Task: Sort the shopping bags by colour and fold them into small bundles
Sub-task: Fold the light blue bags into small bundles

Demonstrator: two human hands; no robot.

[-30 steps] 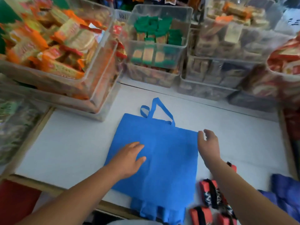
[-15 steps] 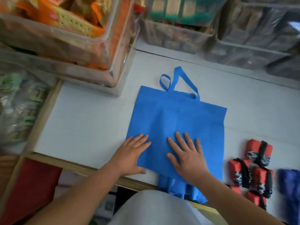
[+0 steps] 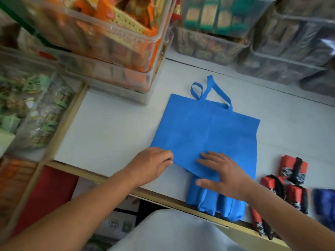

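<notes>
A bright blue shopping bag (image 3: 208, 131) lies flat on the white table (image 3: 108, 133), its handles (image 3: 212, 91) pointing away from me. My left hand (image 3: 150, 165) is at the bag's near left corner, fingers curled and pinching the edge, which runs slanted there. My right hand (image 3: 223, 174) rests flat on the bag's near part with fingers spread. Folded blue bundles (image 3: 213, 203) lie under the bag's near edge at the table's front. Red bundles tied with black straps (image 3: 293, 169) sit to the right.
Stacked clear bins of packaged snacks (image 3: 108, 42) crowd the back left, more bins (image 3: 290, 51) line the back. A dark blue bag (image 3: 324, 203) lies at the far right. A wooden rim (image 3: 68, 113) borders the table on the left.
My left hand slid off the flat cloth to the bag's near left corner and curled onto its edge. My right hand shifted slightly nearer, still flat on the bag.
</notes>
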